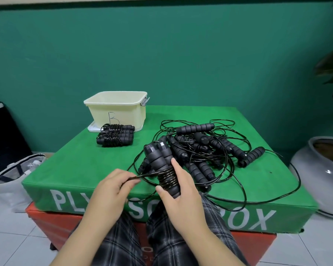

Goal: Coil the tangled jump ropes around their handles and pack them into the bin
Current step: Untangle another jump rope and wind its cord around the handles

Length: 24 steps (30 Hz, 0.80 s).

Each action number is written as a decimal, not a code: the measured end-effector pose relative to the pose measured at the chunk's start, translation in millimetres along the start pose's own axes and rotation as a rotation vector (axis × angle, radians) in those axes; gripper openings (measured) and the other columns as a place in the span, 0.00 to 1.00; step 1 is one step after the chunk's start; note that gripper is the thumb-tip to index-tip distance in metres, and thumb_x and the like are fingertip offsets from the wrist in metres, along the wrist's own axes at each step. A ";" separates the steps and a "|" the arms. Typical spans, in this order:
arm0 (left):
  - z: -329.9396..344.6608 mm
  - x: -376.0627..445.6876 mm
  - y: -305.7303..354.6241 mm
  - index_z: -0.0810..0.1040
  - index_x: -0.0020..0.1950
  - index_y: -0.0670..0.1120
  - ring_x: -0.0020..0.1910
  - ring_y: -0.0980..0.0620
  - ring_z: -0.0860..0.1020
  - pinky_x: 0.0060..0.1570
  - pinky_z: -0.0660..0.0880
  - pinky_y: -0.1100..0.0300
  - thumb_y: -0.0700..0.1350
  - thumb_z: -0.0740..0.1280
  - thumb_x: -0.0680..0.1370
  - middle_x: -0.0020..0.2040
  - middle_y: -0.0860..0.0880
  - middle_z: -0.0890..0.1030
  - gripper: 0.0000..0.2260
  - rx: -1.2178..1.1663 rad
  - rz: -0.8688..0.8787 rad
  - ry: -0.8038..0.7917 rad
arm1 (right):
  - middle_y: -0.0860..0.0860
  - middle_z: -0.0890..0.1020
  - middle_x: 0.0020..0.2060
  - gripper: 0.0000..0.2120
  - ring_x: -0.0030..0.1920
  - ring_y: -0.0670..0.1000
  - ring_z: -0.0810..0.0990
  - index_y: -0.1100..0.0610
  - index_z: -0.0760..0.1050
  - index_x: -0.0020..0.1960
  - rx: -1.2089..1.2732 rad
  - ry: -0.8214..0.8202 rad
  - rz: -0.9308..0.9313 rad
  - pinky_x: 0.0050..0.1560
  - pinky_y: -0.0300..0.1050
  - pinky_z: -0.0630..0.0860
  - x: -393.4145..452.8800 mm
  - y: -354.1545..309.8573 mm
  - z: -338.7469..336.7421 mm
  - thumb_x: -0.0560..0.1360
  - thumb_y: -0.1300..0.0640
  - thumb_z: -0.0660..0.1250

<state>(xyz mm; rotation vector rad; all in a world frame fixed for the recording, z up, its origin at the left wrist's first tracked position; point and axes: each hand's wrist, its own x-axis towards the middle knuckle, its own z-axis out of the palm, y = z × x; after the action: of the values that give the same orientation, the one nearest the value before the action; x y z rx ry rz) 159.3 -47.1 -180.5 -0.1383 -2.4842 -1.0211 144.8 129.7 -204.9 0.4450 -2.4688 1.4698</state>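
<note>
Right hand (183,196) clasps paired handles (160,162); left hand (112,186) pinches the cord (142,176), which should stay taut, turns laid touching.

handles (194,128): soft foam, matt
cords (238,181): shiny plastic
bin (116,112): smooth plastic
box top (81,160): matt vinyl
pot (315,169): glossy
</note>
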 end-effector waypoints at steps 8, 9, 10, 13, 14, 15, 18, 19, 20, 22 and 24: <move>0.5 -1.5 -1.8 0.76 0.46 0.62 0.75 0.48 0.51 0.70 0.45 0.44 0.58 0.67 0.72 0.68 0.60 0.64 0.04 0.162 0.045 0.156 | 0.33 0.62 0.65 0.34 0.55 0.25 0.60 0.31 0.49 0.72 -0.021 0.010 0.023 0.48 0.23 0.64 1.3 3.4 1.4 0.76 0.45 0.66; 0.1 -1.7 -2.1 0.77 0.45 0.64 0.73 0.50 0.55 0.69 0.49 0.46 0.60 0.67 0.71 0.66 0.63 0.65 0.05 0.131 0.031 0.133 | 0.32 0.61 0.64 0.34 0.54 0.22 0.60 0.31 0.49 0.72 -0.019 0.011 0.029 0.48 0.22 0.64 1.2 3.7 1.5 0.76 0.45 0.67; -1.1 -2.3 -1.7 0.77 0.44 0.65 0.67 0.52 0.63 0.67 0.57 0.48 0.62 0.67 0.70 0.62 0.66 0.69 0.05 0.083 0.014 0.092 | 0.32 0.61 0.63 0.34 0.54 0.19 0.58 0.31 0.49 0.72 -0.021 0.014 0.032 0.48 0.22 0.63 1.5 3.6 1.7 0.76 0.45 0.67; -1.8 -6.1 4.1 0.78 0.41 0.64 0.36 0.58 0.78 0.44 0.76 0.56 0.56 0.66 0.73 0.48 0.63 0.76 0.03 -0.109 -0.042 -0.032 | 0.32 0.61 0.62 0.34 0.54 0.16 0.56 0.31 0.48 0.71 -0.032 0.021 0.038 0.48 0.19 0.63 1.9 3.1 1.5 0.76 0.45 0.67; -0.7 -7.5 5.9 0.78 0.43 0.62 0.29 0.56 0.78 0.38 0.76 0.57 0.52 0.66 0.75 0.47 0.62 0.76 0.04 -0.120 -0.055 -0.053 | 0.32 0.61 0.62 0.34 0.54 0.16 0.55 0.30 0.48 0.71 -0.032 0.027 0.037 0.49 0.19 0.62 2.2 2.9 1.7 0.76 0.45 0.67; 0.9 -8.6 7.3 0.77 0.45 0.61 0.25 0.55 0.77 0.35 0.75 0.60 0.49 0.66 0.76 0.46 0.60 0.77 0.05 -0.115 -0.066 -0.065 | 0.33 0.62 0.63 0.34 0.54 0.16 0.56 0.30 0.48 0.70 -0.028 0.037 0.035 0.49 0.19 0.62 2.7 3.1 2.0 0.75 0.45 0.67; 5.5 -9.9 13.0 0.75 0.50 0.63 0.25 0.55 0.78 0.32 0.74 0.64 0.48 0.66 0.76 0.48 0.59 0.78 0.09 -0.168 -0.074 -0.088 | 0.38 0.61 0.66 0.34 0.54 0.23 0.63 0.30 0.49 0.70 -0.042 0.066 0.034 0.48 0.29 0.68 3.6 4.3 3.1 0.75 0.45 0.68; 7.2 -9.9 14.5 0.75 0.51 0.65 0.25 0.55 0.78 0.32 0.74 0.65 0.48 0.66 0.76 0.49 0.61 0.78 0.10 -0.181 -0.065 -0.093 | 0.40 0.61 0.67 0.35 0.54 0.29 0.67 0.29 0.48 0.70 -0.065 0.067 0.033 0.48 0.32 0.70 3.4 4.7 3.3 0.75 0.44 0.68; 8.1 -10.2 17.0 0.75 0.53 0.66 0.26 0.55 0.78 0.33 0.74 0.65 0.48 0.65 0.77 0.50 0.63 0.77 0.11 -0.186 -0.058 -0.101 | 0.40 0.60 0.67 0.35 0.53 0.35 0.70 0.28 0.47 0.69 -0.095 0.067 0.026 0.48 0.37 0.73 3.4 5.2 4.0 0.75 0.44 0.67; 10.6 -10.2 19.5 0.75 0.54 0.65 0.26 0.54 0.78 0.34 0.75 0.64 0.48 0.64 0.77 0.49 0.61 0.77 0.11 -0.175 -0.038 -0.105 | 0.40 0.60 0.67 0.35 0.53 0.42 0.73 0.26 0.43 0.67 -0.163 0.070 -0.006 0.47 0.42 0.75 2.6 7.3 6.0 0.75 0.43 0.66; 11.9 -10.0 22.8 0.75 0.53 0.62 0.25 0.56 0.77 0.32 0.75 0.63 0.47 0.64 0.78 0.41 0.56 0.78 0.09 -0.167 -0.037 -0.089 | 0.41 0.60 0.68 0.35 0.56 0.46 0.74 0.27 0.43 0.67 -0.191 0.083 -0.036 0.48 0.44 0.75 2.0 8.9 7.5 0.75 0.43 0.66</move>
<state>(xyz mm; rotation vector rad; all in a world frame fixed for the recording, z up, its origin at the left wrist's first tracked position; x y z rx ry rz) 169.7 -21.7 -177.6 -0.1945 -2.4863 -1.2631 139.3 126.8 -214.9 0.3812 -2.4910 1.1985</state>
